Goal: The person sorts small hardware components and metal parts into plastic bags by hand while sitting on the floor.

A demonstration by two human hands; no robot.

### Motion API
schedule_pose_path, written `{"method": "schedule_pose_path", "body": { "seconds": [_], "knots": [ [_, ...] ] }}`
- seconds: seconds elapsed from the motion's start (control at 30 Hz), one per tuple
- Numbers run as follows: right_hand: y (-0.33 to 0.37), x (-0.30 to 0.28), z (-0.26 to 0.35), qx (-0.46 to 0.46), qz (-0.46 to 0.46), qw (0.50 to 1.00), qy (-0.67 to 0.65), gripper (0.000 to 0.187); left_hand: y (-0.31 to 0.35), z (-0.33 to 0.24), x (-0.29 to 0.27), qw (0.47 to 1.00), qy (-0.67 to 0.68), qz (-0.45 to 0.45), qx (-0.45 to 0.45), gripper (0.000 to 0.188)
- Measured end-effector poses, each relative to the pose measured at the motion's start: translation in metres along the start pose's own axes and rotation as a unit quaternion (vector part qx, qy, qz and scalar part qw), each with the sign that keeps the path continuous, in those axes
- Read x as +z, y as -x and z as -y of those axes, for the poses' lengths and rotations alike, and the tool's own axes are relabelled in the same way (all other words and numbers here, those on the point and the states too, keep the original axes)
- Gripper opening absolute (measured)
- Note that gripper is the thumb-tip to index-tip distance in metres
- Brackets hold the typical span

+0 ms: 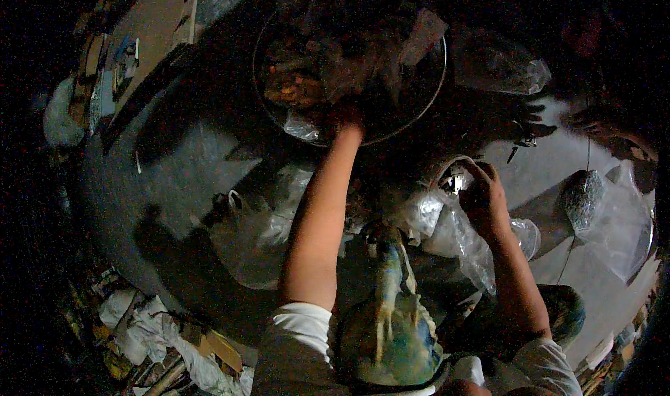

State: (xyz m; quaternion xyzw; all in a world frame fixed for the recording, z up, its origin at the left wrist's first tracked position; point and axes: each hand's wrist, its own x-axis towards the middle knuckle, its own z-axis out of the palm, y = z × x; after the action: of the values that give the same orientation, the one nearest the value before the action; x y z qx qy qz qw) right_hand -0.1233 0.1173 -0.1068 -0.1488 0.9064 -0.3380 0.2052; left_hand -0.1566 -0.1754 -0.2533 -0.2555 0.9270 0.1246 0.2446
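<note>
My left arm stretches forward over the rim of a large round basin (444, 75), and my left hand (345, 116) is down inside it. Deep shadow hides its fingers. Small orange pieces (296, 89) lie in the basin beside crumpled clear plastic (301, 126); the rest of the contents is too dark to make out. On the right, my right hand (483, 197) is closed, pinching the upper edge of a clear plastic bag (457, 239). The bag hangs below it toward my lap, with something bright near its mouth.
Another clear bag (251, 246) sits left of my left forearm. Clear bags lie at the far right (506, 71) and right (621, 221). Another person's hand (593, 121) reaches in from the right. Crumpled paper and scraps (143, 326) are heaped at lower left.
</note>
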Motion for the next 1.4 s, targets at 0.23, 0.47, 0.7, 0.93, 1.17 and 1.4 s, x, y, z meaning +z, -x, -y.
{"method": "schedule_pose_path", "body": {
  "seconds": [0.23,0.47,0.7,0.93,1.17,1.4],
  "knots": [
    [0.003,0.001,-0.007,-0.029,-0.001,0.999,0.017,0.050,0.011,-0.001,-0.008,0.995,-0.058,0.077,0.037,0.044],
    [0.002,-0.001,0.005,-0.020,0.029,0.999,-0.035,0.050,-0.009,0.056,0.021,0.975,0.034,0.024,0.219,0.046],
    [0.001,-0.005,-0.008,-0.023,0.033,0.999,-0.020,0.050,0.040,0.034,-0.042,0.917,0.393,0.023,0.070,0.044],
    [0.003,0.003,-0.011,-0.014,0.031,0.999,-0.012,0.049,0.041,0.044,-0.048,0.546,0.826,0.038,-0.135,0.022],
    [0.005,0.001,-0.011,-0.021,0.035,0.999,0.002,0.050,0.052,0.042,-0.033,0.612,0.789,0.017,-0.040,0.028],
    [0.006,-0.001,-0.011,-0.033,0.025,0.999,0.020,0.049,0.053,0.040,-0.048,0.620,0.761,-0.004,-0.188,0.044]
  ]
}}
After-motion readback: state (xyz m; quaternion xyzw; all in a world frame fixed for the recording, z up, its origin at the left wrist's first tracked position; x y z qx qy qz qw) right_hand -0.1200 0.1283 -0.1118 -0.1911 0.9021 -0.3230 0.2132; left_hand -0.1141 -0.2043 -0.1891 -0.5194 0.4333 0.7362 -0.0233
